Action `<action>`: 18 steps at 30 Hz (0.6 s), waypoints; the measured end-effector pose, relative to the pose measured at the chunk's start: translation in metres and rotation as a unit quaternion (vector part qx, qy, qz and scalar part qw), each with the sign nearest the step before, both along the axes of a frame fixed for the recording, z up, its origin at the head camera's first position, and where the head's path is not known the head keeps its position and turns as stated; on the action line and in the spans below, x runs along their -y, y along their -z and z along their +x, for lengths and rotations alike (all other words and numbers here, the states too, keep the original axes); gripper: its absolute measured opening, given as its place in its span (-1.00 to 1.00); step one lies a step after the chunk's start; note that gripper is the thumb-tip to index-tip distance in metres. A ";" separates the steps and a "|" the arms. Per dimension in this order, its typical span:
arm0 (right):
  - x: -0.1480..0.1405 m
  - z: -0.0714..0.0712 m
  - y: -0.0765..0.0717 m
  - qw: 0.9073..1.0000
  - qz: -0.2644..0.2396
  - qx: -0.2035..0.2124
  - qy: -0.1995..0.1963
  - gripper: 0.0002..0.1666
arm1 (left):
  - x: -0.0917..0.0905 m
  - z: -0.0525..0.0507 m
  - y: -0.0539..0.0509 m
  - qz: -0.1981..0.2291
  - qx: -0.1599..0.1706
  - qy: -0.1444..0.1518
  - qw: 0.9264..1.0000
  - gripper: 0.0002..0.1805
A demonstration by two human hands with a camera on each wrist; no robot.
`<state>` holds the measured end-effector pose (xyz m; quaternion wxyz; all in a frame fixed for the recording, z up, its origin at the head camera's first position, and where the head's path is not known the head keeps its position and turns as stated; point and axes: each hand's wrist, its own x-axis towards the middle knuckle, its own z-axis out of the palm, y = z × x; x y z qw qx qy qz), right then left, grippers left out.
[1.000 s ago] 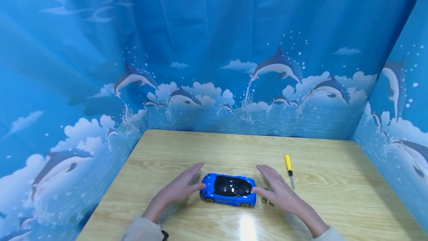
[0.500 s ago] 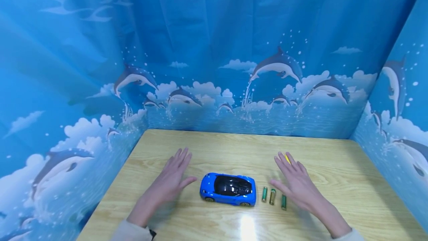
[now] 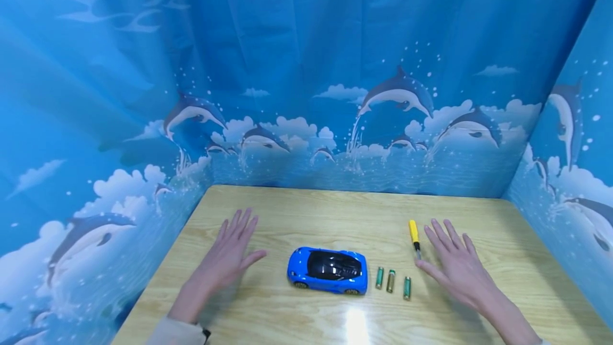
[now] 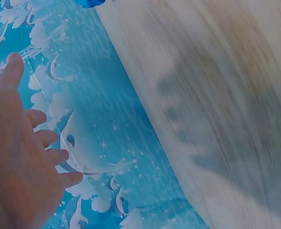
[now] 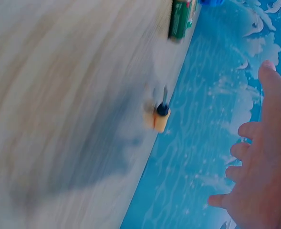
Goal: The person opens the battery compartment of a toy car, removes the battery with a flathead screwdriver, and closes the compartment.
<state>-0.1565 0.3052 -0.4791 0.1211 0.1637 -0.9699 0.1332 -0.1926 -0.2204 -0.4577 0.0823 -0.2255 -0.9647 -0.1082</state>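
Observation:
A blue toy car (image 3: 328, 271) with a black roof stands on the wooden table. My left hand (image 3: 227, 256), fingers spread, is held over the table left of the car and holds nothing. On the other side, my right hand (image 3: 457, 268) is also spread and bare, with its thumb near the tip of a yellow-handled screwdriver (image 3: 414, 233). Between the car and the right hand lie three green and gold batteries (image 3: 391, 281). The left wrist view shows the hand (image 4: 21, 152) apart from the tabletop. In the right wrist view the hand (image 5: 262, 157) likewise hovers, with a battery (image 5: 179, 19) beyond.
The wooden table (image 3: 297, 212) is bordered at the back and both sides by a blue curtain (image 3: 297, 95) printed with dolphins. A bright reflection lies on the tabletop in front of the car.
Both hands have moved apart, away from the car's two ends, the left one leftward and the right one rightward. The batteries and screwdriver have come into full view. The car stays in place.

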 end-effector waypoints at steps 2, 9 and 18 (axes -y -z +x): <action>-0.008 0.002 0.002 1.000 0.007 -0.008 0.010 0.03 | 0.004 0.001 0.001 0.000 -0.003 -0.002 1.000 -0.05; -0.040 0.011 0.014 0.999 0.020 -0.019 0.037 0.05 | 0.017 0.006 0.003 0.003 0.000 -0.017 1.000 -0.05; -0.070 0.023 0.030 0.998 0.014 -0.016 0.061 0.08 | 0.030 0.012 0.014 0.017 -0.008 -0.015 1.000 -0.06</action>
